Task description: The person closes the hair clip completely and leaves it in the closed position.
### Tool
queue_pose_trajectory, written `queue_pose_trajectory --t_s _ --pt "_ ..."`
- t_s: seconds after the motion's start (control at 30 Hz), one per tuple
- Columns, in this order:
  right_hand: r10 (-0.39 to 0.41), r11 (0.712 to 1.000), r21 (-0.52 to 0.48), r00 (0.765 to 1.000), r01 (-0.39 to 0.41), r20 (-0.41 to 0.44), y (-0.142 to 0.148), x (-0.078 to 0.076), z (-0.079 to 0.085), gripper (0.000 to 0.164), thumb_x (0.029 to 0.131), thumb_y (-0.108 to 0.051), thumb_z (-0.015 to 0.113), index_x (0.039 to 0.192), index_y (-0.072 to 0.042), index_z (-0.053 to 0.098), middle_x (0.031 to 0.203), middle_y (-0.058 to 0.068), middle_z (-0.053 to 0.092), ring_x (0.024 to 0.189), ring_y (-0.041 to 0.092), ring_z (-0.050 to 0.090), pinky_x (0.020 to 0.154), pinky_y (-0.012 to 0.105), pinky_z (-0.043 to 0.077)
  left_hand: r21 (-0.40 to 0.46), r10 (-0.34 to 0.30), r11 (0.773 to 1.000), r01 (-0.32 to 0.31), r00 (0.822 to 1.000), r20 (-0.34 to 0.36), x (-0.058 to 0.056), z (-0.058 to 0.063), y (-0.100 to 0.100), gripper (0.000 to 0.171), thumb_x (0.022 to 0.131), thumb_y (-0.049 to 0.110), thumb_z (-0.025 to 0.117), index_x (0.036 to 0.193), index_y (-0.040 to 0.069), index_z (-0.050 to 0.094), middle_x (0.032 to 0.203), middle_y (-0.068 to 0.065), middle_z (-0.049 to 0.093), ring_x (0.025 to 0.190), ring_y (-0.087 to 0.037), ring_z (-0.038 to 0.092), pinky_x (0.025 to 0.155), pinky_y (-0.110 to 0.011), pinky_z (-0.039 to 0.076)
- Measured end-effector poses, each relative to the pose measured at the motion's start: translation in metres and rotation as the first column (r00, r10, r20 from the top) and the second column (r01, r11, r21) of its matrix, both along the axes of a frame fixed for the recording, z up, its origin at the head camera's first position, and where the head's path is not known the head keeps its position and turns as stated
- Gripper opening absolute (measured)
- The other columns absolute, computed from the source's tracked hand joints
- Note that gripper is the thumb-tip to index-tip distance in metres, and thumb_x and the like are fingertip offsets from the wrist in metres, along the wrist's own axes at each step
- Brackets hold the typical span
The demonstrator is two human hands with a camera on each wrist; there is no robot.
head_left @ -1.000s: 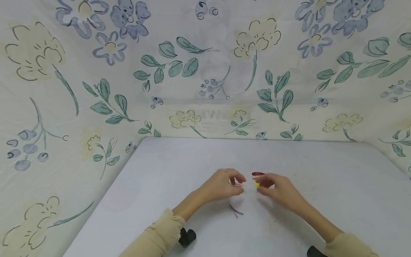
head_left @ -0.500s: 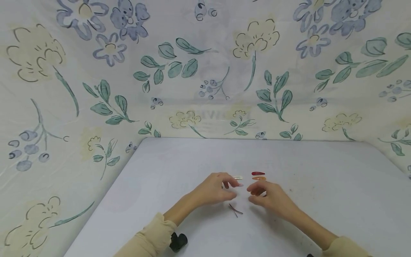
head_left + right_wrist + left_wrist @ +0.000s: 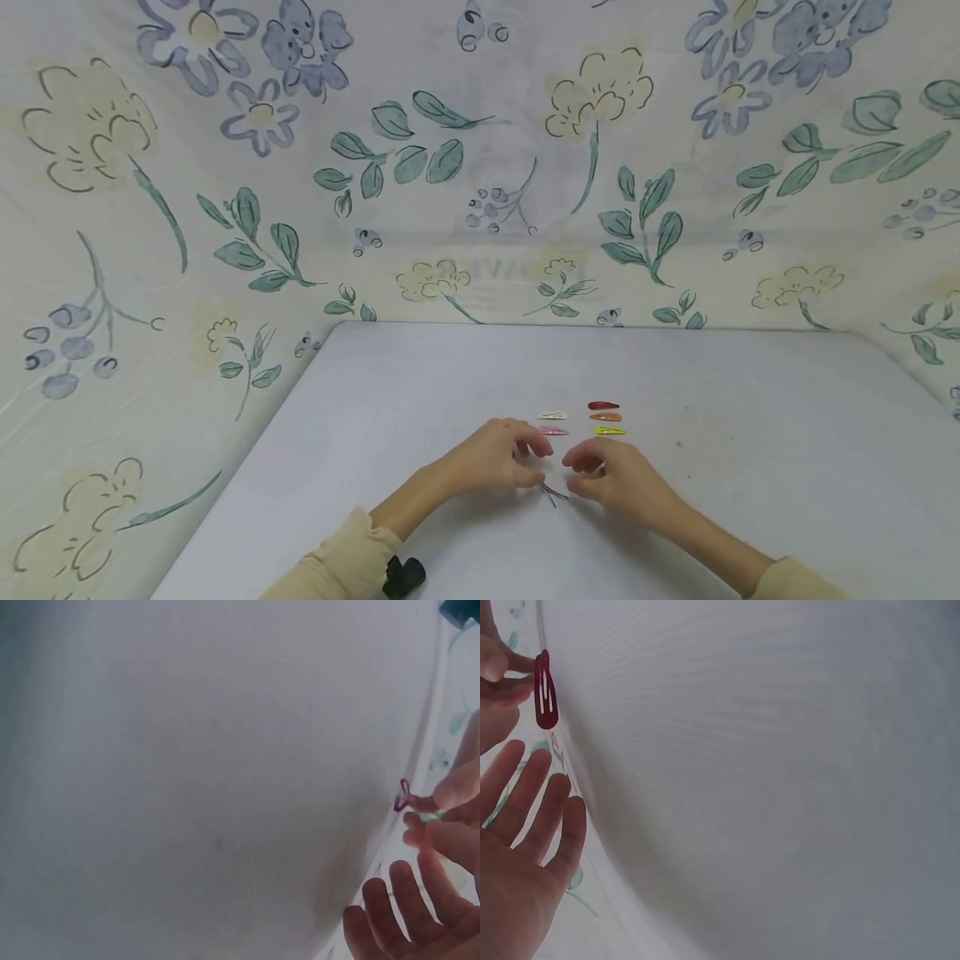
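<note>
A dark red snap hair clip (image 3: 555,492), its two parts splayed, lies between my hands on the white table. My left hand (image 3: 491,457) is at its left end, the thumb overlapping that end, index finger and thumb apart. My right hand (image 3: 622,482) hovers at its right end, fingers loosely bent. Up close the slotted clip (image 3: 546,691) shows beside fingertips in the left wrist view; the right wrist view shows it as a small loop, a clip (image 3: 403,795) near fingertips. Neither hand visibly grips anything.
Beyond my hands lie two short columns of hair clips: a cream clip (image 3: 552,415) above a pink clip (image 3: 555,432), and a red clip (image 3: 603,405), an orange clip (image 3: 605,417) and a yellow clip (image 3: 610,431). A flower-printed cloth (image 3: 480,233) stands behind the table (image 3: 750,467).
Both hands have drawn back toward me from the clip columns and now flank the splayed clip. The pink and yellow clips, partly covered before, show more fully.
</note>
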State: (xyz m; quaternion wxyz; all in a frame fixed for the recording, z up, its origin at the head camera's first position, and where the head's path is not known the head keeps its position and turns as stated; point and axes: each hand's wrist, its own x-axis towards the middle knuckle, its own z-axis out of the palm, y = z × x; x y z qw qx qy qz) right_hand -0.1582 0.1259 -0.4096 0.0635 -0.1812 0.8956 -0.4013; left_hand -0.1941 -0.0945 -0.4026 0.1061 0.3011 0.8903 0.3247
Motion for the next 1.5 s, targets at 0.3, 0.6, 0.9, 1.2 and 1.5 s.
queue_pose_trajectory --t_s 0.3,0.6,0.9,1.2,1.5 --pt "-0.004 0.997 0.077 0.997 0.010 -0.075 -0.010 0.006 -0.004 0.020 0.077 -0.009 0.080 0.096 -0.012 0.073 0.093 -0.007 0.069 0.090 0.014 0.059 0.085 0.037 0.050 0.000 -0.024 1.000 0.024 1.000 -0.014 0.005 -0.002 -0.004 0.019 0.080 0.011 0.076 0.099 0.014 0.075 0.096 0.007 0.070 0.089 -0.011 0.057 0.081 -0.024 0.046" --pt "0.038 0.984 0.176 0.975 0.001 -0.218 -0.018 0.012 -0.008 0.015 0.074 -0.015 0.082 0.087 -0.019 0.075 0.088 -0.012 0.064 0.089 0.012 0.051 0.082 0.032 0.046 -0.070 -0.074 0.995 0.067 0.992 -0.104 0.006 -0.005 -0.001 0.014 0.077 0.011 0.076 0.091 0.015 0.076 0.091 0.008 0.067 0.088 -0.009 0.053 0.082 -0.024 0.044" --pt "0.071 0.974 0.227 0.974 -0.021 -0.215 -0.017 0.014 -0.007 0.014 0.073 -0.014 0.081 0.081 -0.023 0.073 0.089 -0.013 0.057 0.088 0.011 0.046 0.076 0.029 0.043 -0.080 -0.064 0.995 0.054 0.988 -0.137 0.009 -0.005 0.002 0.007 0.079 0.009 0.076 0.078 0.015 0.073 0.081 0.011 0.062 0.084 -0.007 0.050 0.078 -0.022 0.042" --pt "0.074 0.975 0.220 0.981 -0.033 -0.181 -0.017 0.010 -0.006 0.013 0.074 -0.011 0.079 0.082 -0.019 0.074 0.085 -0.012 0.060 0.085 0.012 0.049 0.078 0.033 0.045 -0.074 -0.027 0.997 0.022 0.996 -0.081 0.010 -0.004 0.002 0.008 0.082 0.011 0.074 0.080 0.018 0.072 0.075 0.017 0.057 0.083 -0.007 0.050 0.078 -0.022 0.041" --pt "0.073 0.981 0.187 0.990 -0.050 -0.121 -0.016 0.008 -0.002 0.010 0.078 -0.008 0.078 0.083 -0.016 0.075 0.079 -0.013 0.067 0.083 0.012 0.053 0.078 0.036 0.047 -0.062 0.007 0.998 -0.011 0.998 -0.066 0.013 -0.001 0.003 0.011 0.083 0.010 0.073 0.079 0.020 0.070 0.074 0.015 0.054 0.080 -0.007 0.049 0.074 -0.021 0.040"
